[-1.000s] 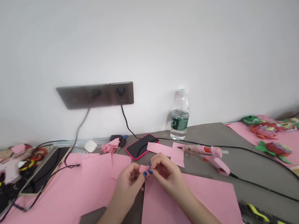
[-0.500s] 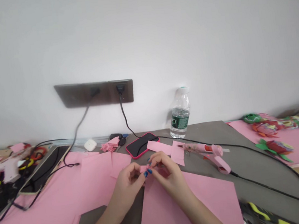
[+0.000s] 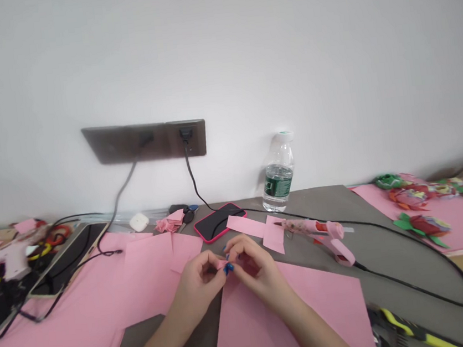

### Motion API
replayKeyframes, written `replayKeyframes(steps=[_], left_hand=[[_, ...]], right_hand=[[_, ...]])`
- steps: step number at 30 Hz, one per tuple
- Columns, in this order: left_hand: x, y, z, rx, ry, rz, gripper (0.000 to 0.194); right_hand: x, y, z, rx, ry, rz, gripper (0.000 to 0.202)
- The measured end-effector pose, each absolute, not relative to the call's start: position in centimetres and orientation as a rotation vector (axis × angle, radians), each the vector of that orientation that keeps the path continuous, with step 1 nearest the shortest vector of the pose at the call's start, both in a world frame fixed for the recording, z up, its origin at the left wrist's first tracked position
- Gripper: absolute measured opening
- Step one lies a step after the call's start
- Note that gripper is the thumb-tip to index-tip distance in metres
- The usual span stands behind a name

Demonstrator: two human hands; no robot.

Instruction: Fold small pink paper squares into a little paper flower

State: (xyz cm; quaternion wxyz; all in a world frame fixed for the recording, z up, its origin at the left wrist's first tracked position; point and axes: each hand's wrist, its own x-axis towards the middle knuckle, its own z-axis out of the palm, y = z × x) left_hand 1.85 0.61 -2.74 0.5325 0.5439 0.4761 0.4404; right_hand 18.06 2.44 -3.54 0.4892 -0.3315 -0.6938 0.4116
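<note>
Between my fingertips is a small folded piece of pink paper (image 3: 222,264), largely covered by the fingers. My left hand (image 3: 200,283) pinches it from the left, thumb and forefinger together. My right hand (image 3: 254,265) closes on it from the right, its blue-nailed fingertips touching those of the left. Beneath my right hand lies a large pink sheet (image 3: 289,312). Just beyond the hands are a phone with a pink edge (image 3: 220,222) and two pink paper strips (image 3: 246,226). A pink glue gun (image 3: 315,228) rests to the right, its tip by one strip.
A water bottle (image 3: 278,179) stands against the wall. The glue gun's black cable (image 3: 416,289) loops across the right side. Pink sheets (image 3: 66,337) and another phone (image 3: 70,261) lie left. Paper flowers (image 3: 427,226) are at right, a black and yellow tool (image 3: 408,329) at front right.
The fingertips have drawn closer together over the small pink paper, and less of it shows. The whole view has shifted slightly.
</note>
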Motion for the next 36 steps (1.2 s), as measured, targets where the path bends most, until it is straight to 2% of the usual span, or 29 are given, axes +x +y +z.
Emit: replayKeyframes(steps=[22, 36], left_hand=[[1.9, 0.5, -2.2, 1.257, 1.086, 0.992, 0.021], [1.9, 0.3, -1.5, 1.306, 1.142, 0.993, 0.029]], right_hand=[[18.1, 2.2, -3.1, -0.741, -1.769, 0.882, 0.02], [18.2, 2.2, -2.8, -0.732, -1.78, 0.864, 0.023]])
